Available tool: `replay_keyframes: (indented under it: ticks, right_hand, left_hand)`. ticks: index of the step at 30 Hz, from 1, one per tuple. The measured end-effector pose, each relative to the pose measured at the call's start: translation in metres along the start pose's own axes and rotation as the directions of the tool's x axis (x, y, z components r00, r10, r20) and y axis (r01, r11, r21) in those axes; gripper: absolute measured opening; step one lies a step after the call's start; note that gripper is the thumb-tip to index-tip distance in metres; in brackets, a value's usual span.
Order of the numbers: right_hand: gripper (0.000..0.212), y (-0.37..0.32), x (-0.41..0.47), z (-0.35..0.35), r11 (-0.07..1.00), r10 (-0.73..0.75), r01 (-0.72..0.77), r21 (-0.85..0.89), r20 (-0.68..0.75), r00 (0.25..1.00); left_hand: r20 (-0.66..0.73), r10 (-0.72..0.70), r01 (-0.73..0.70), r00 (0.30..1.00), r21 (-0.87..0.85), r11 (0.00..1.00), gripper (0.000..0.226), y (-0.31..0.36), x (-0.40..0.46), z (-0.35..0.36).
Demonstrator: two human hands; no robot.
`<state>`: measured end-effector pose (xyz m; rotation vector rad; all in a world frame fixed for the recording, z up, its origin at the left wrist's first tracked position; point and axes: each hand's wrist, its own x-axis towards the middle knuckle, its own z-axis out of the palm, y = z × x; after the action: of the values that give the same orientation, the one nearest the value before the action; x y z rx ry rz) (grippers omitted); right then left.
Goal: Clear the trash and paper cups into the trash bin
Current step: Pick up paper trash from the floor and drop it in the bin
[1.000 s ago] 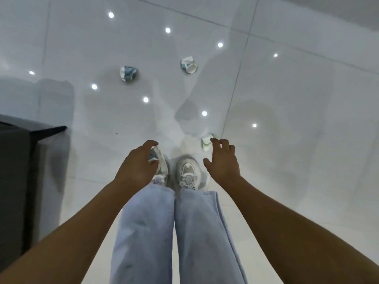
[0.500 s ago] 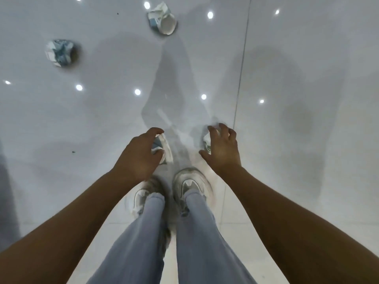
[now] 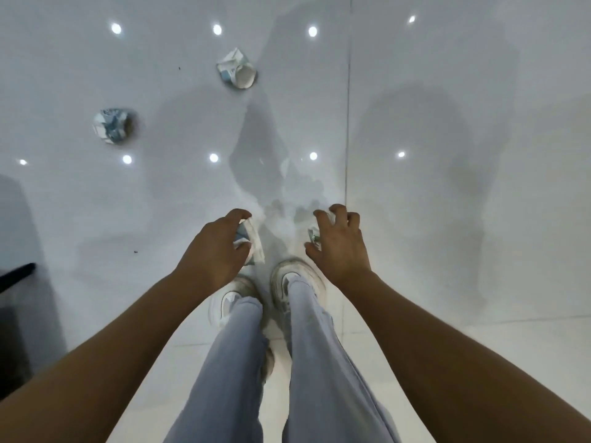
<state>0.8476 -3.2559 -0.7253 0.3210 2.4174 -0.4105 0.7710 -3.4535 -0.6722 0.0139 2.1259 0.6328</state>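
Note:
My left hand [image 3: 217, 251] grips a crushed white and blue paper cup [image 3: 251, 239], low above my shoes. My right hand [image 3: 339, 244] curls its thumb and fingers round a small crumpled white cup with a green mark [image 3: 314, 235], just over the floor; most of that cup is hidden by the fingers. Two more cups lie on the glossy white floor ahead: a flattened white and blue cup [image 3: 238, 72] with its mouth facing me, and a crumpled blue-patterned one [image 3: 112, 125] further left. No trash bin can be made out in this view.
My legs in light jeans and white sneakers [image 3: 289, 282] stand right under the hands. A dark piece of furniture [image 3: 14, 279] sits at the left edge. A tile joint [image 3: 348, 123] runs up the floor, which reflects ceiling lights.
My right hand has come down onto the small green-marked cup and curled round it. My left hand keeps hold of its cup. The view has tilted, and the two floor cups have shifted in the frame.

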Motion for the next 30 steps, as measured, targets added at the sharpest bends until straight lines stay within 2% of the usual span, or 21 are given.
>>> replay_keyframes:
  ticks: [7,13,16,24,30]
  right_hand:
    - [0.050,-0.036,-0.121,-0.169,0.996,0.010,-0.008,0.094,-0.029,1.000]
    - [0.053,-0.060,-0.234,-0.310,0.976,0.135,-0.118,0.186,-0.086,0.987]
    - [0.054,-0.064,-0.293,-0.356,0.955,0.206,-0.176,0.239,-0.108,0.973]
    - [0.055,-0.051,-0.457,-0.400,0.841,0.438,-0.330,0.428,-0.182,0.880]
    - [0.057,-0.013,-0.564,-0.379,0.717,0.597,-0.389,0.578,-0.221,0.771]
  left_hand:
    - [-0.014,0.119,-0.118,0.993,0.073,0.990,0.045,0.114,-0.119,-0.096]
    - [-0.009,0.254,-0.248,0.967,0.180,0.952,0.046,0.226,-0.226,-0.165]
    - [0.037,0.360,-0.354,0.932,0.290,0.889,0.047,0.270,-0.277,-0.184]
    - [0.215,0.493,-0.531,0.843,0.483,0.697,0.047,0.366,-0.413,-0.180]
    - [0.404,0.555,-0.675,0.727,0.568,0.470,0.019,0.415,-0.498,-0.119]
